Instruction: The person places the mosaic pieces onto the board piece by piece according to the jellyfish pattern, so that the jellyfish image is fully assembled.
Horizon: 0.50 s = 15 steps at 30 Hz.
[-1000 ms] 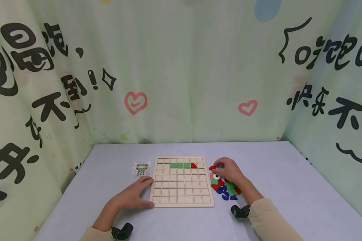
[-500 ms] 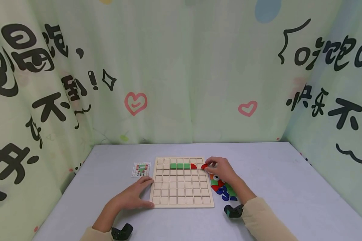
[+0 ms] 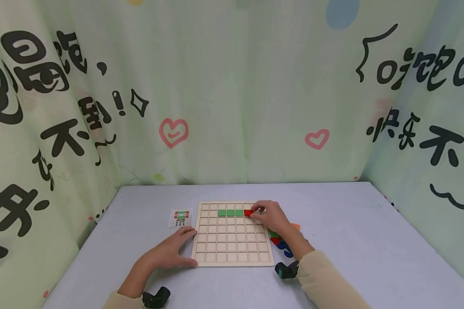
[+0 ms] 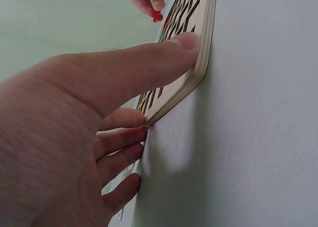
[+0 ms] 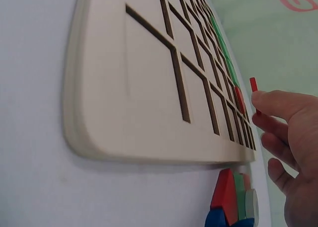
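Observation:
A wooden grid board (image 3: 232,246) lies on the table between the hands. In its second row from the far edge sits a run of green square tiles (image 3: 230,213), with a red curved-edge tile (image 5: 239,99) at its right end. My right hand (image 3: 271,218) pinches another thin red tile (image 5: 254,83) between thumb and fingers, just over the board by that red tile. My left hand (image 3: 174,249) rests at the board's near left corner. Its thumb (image 4: 186,42) presses the near edge while the fingers reach along the left side.
A small picture card (image 3: 181,217) showing a red and green figure on a grid lies left of the board. To the right is a pile of coloured tiles (image 3: 278,240), partly hidden beneath the right forearm. Printed curtains (image 3: 232,107) stand behind the table.
The right hand has carried the red tile left from beside the pile to above the board, near the end of the tile row. My left hand has stayed where it was.

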Each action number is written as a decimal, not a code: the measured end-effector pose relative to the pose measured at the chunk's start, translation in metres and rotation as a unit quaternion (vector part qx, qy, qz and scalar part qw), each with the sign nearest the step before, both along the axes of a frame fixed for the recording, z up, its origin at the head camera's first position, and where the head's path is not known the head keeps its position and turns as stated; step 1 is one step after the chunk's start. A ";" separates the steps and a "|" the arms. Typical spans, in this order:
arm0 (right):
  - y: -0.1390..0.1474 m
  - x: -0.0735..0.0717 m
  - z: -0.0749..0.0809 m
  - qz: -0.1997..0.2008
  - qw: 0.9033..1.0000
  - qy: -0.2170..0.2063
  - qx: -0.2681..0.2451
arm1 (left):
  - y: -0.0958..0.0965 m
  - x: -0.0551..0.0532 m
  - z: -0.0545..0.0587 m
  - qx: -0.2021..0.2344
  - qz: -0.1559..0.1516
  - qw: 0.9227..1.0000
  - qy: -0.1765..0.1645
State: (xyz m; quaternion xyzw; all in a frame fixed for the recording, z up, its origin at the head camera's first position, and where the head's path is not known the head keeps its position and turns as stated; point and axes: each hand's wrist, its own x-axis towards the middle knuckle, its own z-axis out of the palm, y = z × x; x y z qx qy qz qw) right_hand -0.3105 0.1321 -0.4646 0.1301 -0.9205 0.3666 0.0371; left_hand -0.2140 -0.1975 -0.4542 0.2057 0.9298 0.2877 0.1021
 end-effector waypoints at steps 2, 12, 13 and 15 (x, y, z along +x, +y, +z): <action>-0.004 0.000 0.000 0.000 1.000 0.000 0.000 | 0.000 0.000 0.000 0.001 0.001 1.000 0.000; -0.022 -0.002 0.000 -0.006 1.000 -0.003 -0.002 | 0.000 -0.001 -0.001 0.003 0.003 1.000 -0.003; -0.023 -0.002 -0.001 -0.005 1.000 -0.002 -0.001 | 0.000 -0.001 -0.002 0.003 0.003 1.000 -0.004; -0.026 -0.003 -0.001 -0.003 1.000 0.000 0.002 | 0.000 -0.002 -0.002 0.003 0.005 1.000 -0.007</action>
